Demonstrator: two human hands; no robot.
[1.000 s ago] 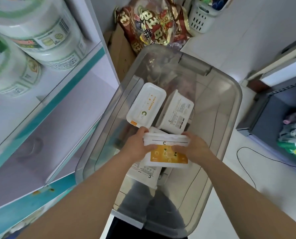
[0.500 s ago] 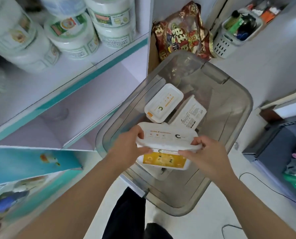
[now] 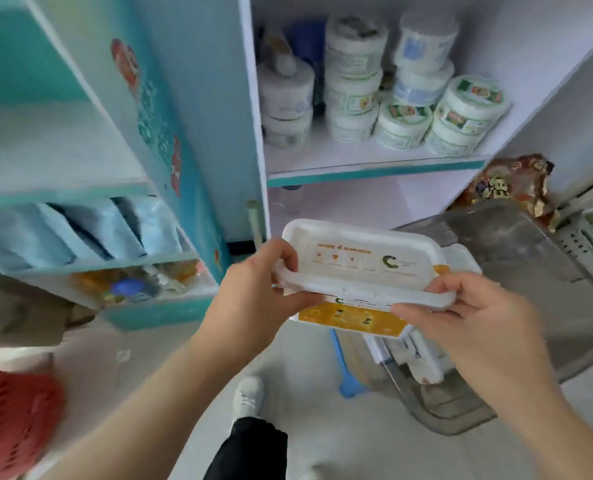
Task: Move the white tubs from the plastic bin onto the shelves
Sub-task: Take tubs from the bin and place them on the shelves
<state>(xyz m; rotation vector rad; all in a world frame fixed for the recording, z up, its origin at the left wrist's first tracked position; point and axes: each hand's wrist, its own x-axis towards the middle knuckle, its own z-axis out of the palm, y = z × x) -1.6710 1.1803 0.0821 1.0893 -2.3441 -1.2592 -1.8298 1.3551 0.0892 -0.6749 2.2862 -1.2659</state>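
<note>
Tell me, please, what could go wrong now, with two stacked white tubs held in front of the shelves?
1. The upper tub lies offset on the lower tub, gripped only at the ends by the left hand and right hand; it might slide off.
2. The stocked shelf is crowded with round containers; pushing in there could topple them.

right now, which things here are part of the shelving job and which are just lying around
Job: stacked white rectangular tubs, held by left hand and right hand; grey translucent plastic bin; white shelf with teal edge.
Lying about: red mesh basket; blue plastic tool on floor; red-gold foil bag.
</note>
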